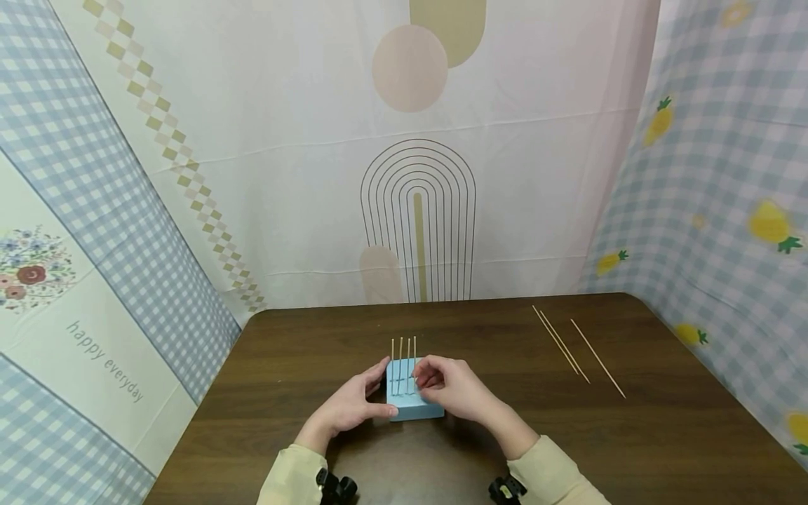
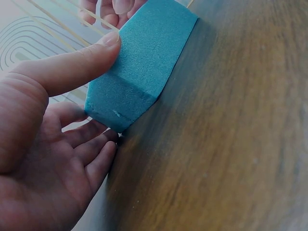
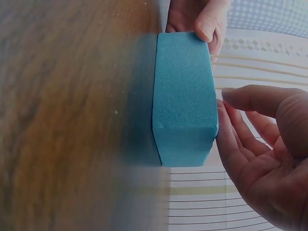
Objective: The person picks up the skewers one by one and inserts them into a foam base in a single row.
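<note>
A light-blue foam block (image 1: 418, 411) lies on the table, with several thin wooden sticks (image 1: 400, 358) standing upright in a row along its left part. At the block's left side, my left hand (image 1: 350, 405) holds it, thumb on the near upper edge and fingers round the far side. My right hand (image 1: 461, 389) is over the block's right part. Between its thumb and forefinger it pinches the rightmost stick (image 1: 414, 348) low down, close to the block's top. In the right wrist view, the thumb (image 3: 255, 97) covers part of that stick.
Two loose sticks (image 1: 559, 341) lie side by side on the brown wooden table (image 1: 265, 386), right of the block. Another stick (image 1: 597, 358) lies farther right. Patterned cloths (image 1: 303, 175) hang behind the table and at both sides.
</note>
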The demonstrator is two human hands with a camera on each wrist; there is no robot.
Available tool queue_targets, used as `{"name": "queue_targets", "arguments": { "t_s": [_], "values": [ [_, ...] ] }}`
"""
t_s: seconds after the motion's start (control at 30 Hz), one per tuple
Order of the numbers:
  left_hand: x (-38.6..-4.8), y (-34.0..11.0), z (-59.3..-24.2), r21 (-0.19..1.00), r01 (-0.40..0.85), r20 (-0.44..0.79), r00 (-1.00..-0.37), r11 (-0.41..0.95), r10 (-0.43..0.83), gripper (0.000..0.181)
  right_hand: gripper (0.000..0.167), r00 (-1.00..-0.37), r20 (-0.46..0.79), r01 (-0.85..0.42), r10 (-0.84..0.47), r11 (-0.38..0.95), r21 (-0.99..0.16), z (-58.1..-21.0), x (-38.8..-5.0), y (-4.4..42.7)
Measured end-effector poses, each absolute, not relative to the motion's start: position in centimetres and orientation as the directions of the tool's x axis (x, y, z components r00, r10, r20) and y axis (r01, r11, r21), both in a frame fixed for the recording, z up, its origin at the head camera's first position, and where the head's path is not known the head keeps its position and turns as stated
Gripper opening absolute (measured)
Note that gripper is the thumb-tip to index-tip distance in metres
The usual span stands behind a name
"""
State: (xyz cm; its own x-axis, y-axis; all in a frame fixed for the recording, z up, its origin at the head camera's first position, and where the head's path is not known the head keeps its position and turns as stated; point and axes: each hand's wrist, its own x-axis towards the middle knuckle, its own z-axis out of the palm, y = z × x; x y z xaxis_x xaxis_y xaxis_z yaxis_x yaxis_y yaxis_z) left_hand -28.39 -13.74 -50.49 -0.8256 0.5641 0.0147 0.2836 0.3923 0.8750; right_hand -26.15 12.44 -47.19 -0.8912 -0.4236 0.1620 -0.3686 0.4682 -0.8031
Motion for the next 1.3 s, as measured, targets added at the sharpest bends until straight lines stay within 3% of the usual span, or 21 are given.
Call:
{"name": "queue_targets", "arguments": {
  "t_s": [0.67,0.97,1.3],
  "values": [
    [-28.4,-13.8,-50.6,0.873,0.269,0.0,-0.833,0.406,0.553,0.104,0.023,-0.887,0.142,-0.378,-0.439,0.514,-0.77,-45.7,-26.6,16.4],
    [-28.5,-13.8,-50.7,0.88,0.285,0.02,-0.822,0.381,0.569,0.103,0.024,-0.933,0.225,-0.341,-0.28,0.5,-0.796,-44.5,-27.2,23.2],
    [-28.4,-13.6,-50.5,0.884,0.276,0.016,-0.825,0.377,0.565,0.103,0.027,-0.975,0.221,-0.172,-0.01,0.666,-0.726,-46.7,-27.7,32.8]
  ]
}}
